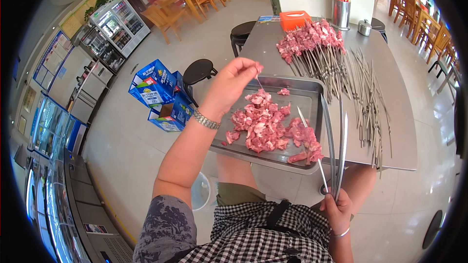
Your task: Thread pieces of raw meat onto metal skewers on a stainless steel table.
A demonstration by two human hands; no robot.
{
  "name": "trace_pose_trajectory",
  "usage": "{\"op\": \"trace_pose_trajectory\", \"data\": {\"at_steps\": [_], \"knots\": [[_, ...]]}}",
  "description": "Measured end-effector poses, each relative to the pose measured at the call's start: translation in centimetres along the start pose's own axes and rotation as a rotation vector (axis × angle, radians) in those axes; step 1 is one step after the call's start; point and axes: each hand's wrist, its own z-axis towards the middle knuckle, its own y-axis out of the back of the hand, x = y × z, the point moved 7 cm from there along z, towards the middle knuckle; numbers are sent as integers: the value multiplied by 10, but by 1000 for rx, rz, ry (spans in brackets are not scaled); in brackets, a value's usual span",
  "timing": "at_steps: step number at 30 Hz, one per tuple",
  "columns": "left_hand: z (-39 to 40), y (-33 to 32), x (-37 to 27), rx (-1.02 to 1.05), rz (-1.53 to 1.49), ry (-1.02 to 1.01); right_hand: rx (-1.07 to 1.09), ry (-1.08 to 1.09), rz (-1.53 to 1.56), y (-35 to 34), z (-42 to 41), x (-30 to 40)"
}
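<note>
Above a metal tray point(310, 117), my left hand point(235, 80) pinches a small piece of raw meat point(259, 67). A thin strand hangs from that piece towards the heap of cut raw meat point(261, 124) in the tray. My right hand point(337, 206), low at the tray's near right corner, grips several flat metal skewers point(342, 153) by their lower ends. One of them, a pointed skewer point(323, 177), runs through a clump of meat point(305, 140) over the tray's right side; the other blades in the hand look bare.
Loaded meat skewers point(310, 40) lie piled at the far part of the steel table point(398, 117), beside bare metal skewers point(369, 106). An orange tissue box point(294, 19), a steel canister of sticks point(340, 12) and a small lidded pot point(364, 27) stand behind. Blue cartons point(157, 87) and a black stool point(199, 71) are at left.
</note>
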Motion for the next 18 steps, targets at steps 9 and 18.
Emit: {"op": "trace_pose_trajectory", "data": {"at_steps": [9,18], "knots": [[-4,5,47,51,-345,133,14,-11,-12,-5,1,1],[-46,-27,96,4,-1070,388,36,-14,-45,-8,1,2]]}}
